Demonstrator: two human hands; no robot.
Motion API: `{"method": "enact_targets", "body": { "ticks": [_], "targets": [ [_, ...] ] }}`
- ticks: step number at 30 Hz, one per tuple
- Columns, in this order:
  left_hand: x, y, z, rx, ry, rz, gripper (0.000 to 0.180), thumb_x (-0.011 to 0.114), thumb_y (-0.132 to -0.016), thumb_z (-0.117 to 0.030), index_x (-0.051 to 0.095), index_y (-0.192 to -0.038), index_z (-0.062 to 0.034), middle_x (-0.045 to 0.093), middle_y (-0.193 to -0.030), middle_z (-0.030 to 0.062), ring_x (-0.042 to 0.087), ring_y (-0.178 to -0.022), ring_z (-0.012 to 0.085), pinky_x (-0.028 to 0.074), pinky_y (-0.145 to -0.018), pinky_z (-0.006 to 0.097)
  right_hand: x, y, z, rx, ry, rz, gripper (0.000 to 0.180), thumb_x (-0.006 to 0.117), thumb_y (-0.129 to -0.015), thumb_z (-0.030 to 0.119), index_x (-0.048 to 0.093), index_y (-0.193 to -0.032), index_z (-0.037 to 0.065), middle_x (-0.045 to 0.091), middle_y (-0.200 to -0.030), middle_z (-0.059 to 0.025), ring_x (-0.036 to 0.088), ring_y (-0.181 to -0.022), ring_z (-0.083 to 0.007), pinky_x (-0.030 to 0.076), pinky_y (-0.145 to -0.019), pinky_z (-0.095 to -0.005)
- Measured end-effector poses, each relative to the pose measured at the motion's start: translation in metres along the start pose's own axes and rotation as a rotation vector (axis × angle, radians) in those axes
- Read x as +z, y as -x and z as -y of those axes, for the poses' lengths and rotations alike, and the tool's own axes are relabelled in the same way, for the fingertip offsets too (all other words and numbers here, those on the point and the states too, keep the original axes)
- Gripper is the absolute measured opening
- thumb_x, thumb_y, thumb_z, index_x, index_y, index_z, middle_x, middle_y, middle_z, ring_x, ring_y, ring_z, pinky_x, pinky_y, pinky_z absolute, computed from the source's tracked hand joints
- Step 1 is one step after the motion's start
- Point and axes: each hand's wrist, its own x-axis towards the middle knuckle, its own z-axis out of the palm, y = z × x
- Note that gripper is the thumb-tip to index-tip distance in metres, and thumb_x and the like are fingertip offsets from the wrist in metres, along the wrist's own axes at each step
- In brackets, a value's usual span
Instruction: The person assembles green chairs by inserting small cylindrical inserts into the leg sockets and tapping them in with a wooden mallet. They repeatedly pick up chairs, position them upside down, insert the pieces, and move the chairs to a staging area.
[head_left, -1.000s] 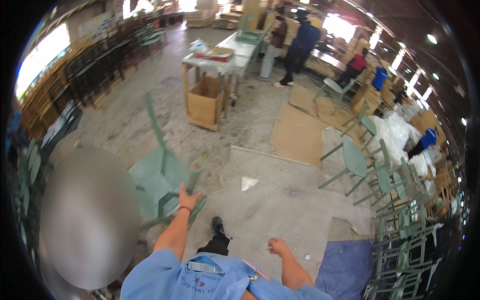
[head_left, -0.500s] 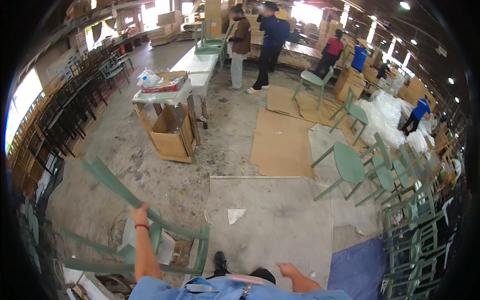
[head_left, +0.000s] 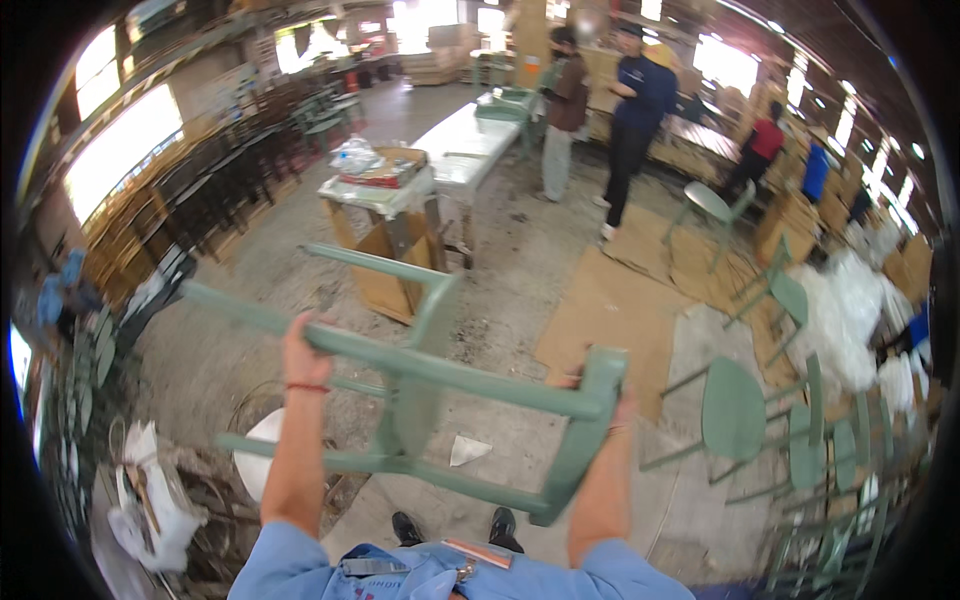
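A green wooden chair (head_left: 470, 378) is held up on its side in front of me, its legs toward the left and its backrest toward the right. My left hand (head_left: 303, 350) is closed round one of its legs, close to the seat side. At the other end, my right hand (head_left: 622, 408) grips the curved top of the backrest, which hides most of its fingers. The seat is seen edge-on between the two hands. Below the chair, a round white seat or stool top (head_left: 262, 452) shows in part on the floor at left.
A work table (head_left: 385, 200) with a box of small parts stands ahead, joined by a long white table (head_left: 470, 135). Green chairs (head_left: 730, 405) stand on the right. Flattened cardboard (head_left: 610, 310) covers part of the floor. Several people are farther off. A white bag (head_left: 150, 510) lies at lower left.
The chair has been raised from low on the left and brought across in front of me. My right hand, free before, has taken hold of its backrest. My view has turned left.
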Motion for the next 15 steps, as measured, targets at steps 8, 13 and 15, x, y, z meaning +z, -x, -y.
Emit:
{"method": "enact_targets", "body": {
  "ticks": [8, 13, 15],
  "targets": [
    [-0.014, 0.036, 0.201, -0.602, -0.225, -0.286, 0.037, 0.056, -0.093, -0.021, 0.049, -0.126, -0.0052, 0.056, -0.119, 0.0126, 0.056, -0.110, 0.0305, 0.047, -0.092, 0.047, 0.068, -0.128, 0.059, 0.419, 0.824, 0.055, 0.049, 0.067, -0.064, 0.012, 0.059, -0.111, 0.000, 0.066, -0.091, -0.0126, 0.065, -0.085, -0.0266, 0.053, -0.076, -0.0398],
    [-0.127, 0.123, 0.138, -0.522, -0.546, -0.169, 0.050, 0.062, -0.091, -0.022, 0.046, -0.136, -0.0062, 0.060, -0.122, 0.0126, 0.062, -0.105, 0.0257, 0.052, -0.084, 0.043, -0.019, -0.113, -0.064, 0.589, 1.358, 0.068, 0.058, 0.064, -0.062, 0.005, 0.059, -0.120, 0.004, 0.064, -0.100, -0.0092, 0.059, -0.087, -0.0221, 0.049, -0.076, -0.0368],
    [-0.223, 0.210, 0.084, -0.348, -0.890, -0.348, 0.045, 0.064, -0.089, -0.025, 0.055, -0.127, -0.0037, 0.065, -0.112, 0.0142, 0.065, -0.098, 0.0250, 0.053, -0.081, 0.040, -0.047, -0.078, -0.101, 0.696, 1.326, 0.124, 0.082, 0.057, -0.061, -0.003, 0.043, -0.141, 0.002, 0.057, -0.124, -0.0135, 0.058, -0.101, -0.0275, 0.049, -0.080, -0.0382]
  ]
}}
